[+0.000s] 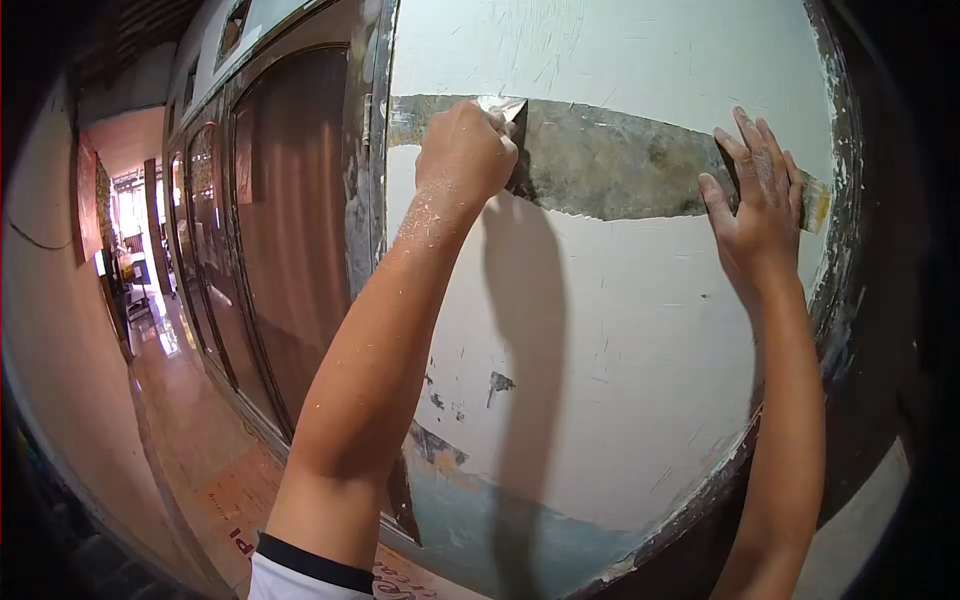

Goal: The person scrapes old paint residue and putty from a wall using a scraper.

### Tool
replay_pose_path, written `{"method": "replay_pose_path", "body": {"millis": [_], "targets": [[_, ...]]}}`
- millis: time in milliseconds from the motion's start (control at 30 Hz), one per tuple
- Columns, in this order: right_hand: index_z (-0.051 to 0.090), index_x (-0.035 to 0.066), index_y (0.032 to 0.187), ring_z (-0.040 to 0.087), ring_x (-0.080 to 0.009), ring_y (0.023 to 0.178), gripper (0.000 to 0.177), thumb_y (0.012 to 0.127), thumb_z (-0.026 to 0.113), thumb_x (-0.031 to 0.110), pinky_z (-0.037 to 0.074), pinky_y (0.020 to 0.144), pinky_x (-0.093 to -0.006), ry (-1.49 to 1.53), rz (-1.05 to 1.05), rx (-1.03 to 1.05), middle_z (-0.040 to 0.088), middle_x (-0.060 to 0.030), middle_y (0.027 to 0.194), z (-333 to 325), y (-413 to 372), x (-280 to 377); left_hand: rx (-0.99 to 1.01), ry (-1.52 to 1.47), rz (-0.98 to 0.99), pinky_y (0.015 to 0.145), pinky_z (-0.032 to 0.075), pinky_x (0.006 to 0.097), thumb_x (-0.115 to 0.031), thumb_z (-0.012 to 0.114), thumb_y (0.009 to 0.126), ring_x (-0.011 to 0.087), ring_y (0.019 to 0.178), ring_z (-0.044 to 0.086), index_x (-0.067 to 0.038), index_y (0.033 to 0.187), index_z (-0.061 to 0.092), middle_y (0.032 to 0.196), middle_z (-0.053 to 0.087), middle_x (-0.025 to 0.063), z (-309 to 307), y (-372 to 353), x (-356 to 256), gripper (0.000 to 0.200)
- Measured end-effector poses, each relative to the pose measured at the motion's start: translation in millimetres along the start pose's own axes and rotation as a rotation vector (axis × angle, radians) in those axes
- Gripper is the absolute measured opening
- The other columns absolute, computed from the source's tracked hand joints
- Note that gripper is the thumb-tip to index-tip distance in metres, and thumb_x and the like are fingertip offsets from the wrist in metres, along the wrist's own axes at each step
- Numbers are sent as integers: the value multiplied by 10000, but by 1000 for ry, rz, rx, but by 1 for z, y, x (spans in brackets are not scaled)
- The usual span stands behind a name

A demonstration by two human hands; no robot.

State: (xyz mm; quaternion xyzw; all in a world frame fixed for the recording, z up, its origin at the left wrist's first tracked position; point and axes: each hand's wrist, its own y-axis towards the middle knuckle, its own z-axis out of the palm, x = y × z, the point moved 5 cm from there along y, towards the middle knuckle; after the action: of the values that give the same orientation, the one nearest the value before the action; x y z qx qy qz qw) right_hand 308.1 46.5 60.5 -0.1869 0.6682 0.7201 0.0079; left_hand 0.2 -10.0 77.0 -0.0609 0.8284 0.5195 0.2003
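Note:
My left hand [466,150] is closed round a metal scraper [502,106], whose bright blade shows above the fingers at the upper edge of a bare grey strip [610,160] on the wall. White dust and flakes cling to the wrist and forearm. Farther right, my right hand [758,190] lies against the strip's right part with its fingers spread, holding nothing. Pale paint [640,300] covers the wall above and below the strip, with scratches and small dark chipped spots. The scraper's handle is hidden in the hand.
A worn wooden frame [848,150] borders the wall panel. Brown doors [290,200] with a curtain behind glass stand on the left. Beyond them a hallway with a shiny floor [185,400] runs to a bright opening. Printed cardboard [245,490] lies on the floor below.

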Motion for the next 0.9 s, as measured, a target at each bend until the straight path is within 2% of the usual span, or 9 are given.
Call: {"method": "replay_pose_path", "body": {"millis": [100, 133, 233, 433, 567, 633, 667, 833, 900], "targets": [[516, 300, 1456, 268, -192, 1542, 488, 988, 583, 421, 149, 1282, -462, 10, -10, 4, 363, 67, 1643, 5, -6, -4, -128, 21, 109, 981, 534, 438, -258, 647, 962, 401, 1095, 688, -55, 1194, 738, 1241, 664, 253, 7, -3, 5, 322], [516, 307, 1455, 266, -188, 1543, 489, 986, 584, 427, 151, 1283, -461, -7, -24, -15, 363, 70, 1643, 6, -5, -6, -144, 7, 91, 843, 567, 506, -277, 675, 966, 408, 947, 716, -112, 986, 811, 963, 742, 219, 11, -4, 6, 215], [516, 318, 1451, 263, -184, 1543, 487, 983, 585, 432, 155, 1282, -464, -17, 3, 7, 365, 71, 1641, 7, -4, -6, -21, -15, -13, 982, 535, 447, -261, 661, 969, 417, 1092, 686, -57, 1175, 749, 1258, 650, 263, 4, -3, -7, 302], [514, 289, 1453, 265, -211, 1542, 540, 943, 642, 413, 153, 1271, -508, 39, -7, 3, 347, 50, 1652, 4, -5, -6, -149, 13, 107, 935, 540, 456, -273, 664, 964, 419, 1017, 708, -52, 1143, 758, 1064, 718, 277, 9, -7, -18, 300], [521, 280, 1451, 285, -247, 1531, 620, 877, 715, 410, 169, 1259, -510, 110, -63, -7, 375, 29, 1636, 4, -4, -15, -47, -106, -23, 958, 534, 456, -278, 665, 961, 423, 1040, 702, -42, 1137, 758, 1112, 709, 271, 15, -9, -10, 309], [526, 286, 1449, 292, -244, 1529, 608, 882, 704, 412, 178, 1255, -502, 126, -106, 25, 382, 31, 1632, 1, -2, -21, -170, -14, 87, 953, 538, 451, -262, 658, 961, 412, 1041, 704, -32, 1122, 761, 1136, 710, 251, 6, -16, -22, 299], [533, 291, 1442, 293, -238, 1530, 588, 889, 689, 414, 181, 1255, -493, 78, -114, 29, 378, 33, 1636, -1, -6, -22, -23, -28, -4, 985, 537, 433, -264, 661, 958, 412, 1093, 687, -27, 1118, 760, 1253, 664, 240, 9, -13, -23, 302], [515, 303, 1451, 285, -218, 1536, 570, 913, 663, 421, 179, 1260, -489, 59, -118, 4, 373, 39, 1639, 1, -12, -21, -159, -21, 135, 972, 540, 444, -256, 649, 962, 426, 1060, 691, -40, 1126, 761, 1234, 671, 250, 12, -13, -22, 293], [503, 307, 1458, 287, -211, 1535, 576, 917, 661, 425, 179, 1260, -493, 46, -111, -3, 376, 46, 1637, 1, -12, -21, -126, -1, 97, 837, 574, 501, -244, 671, 953, 423, 947, 712, -74, 1087, 770, 969, 741, 225, 18, -18, -24, 239]]}}
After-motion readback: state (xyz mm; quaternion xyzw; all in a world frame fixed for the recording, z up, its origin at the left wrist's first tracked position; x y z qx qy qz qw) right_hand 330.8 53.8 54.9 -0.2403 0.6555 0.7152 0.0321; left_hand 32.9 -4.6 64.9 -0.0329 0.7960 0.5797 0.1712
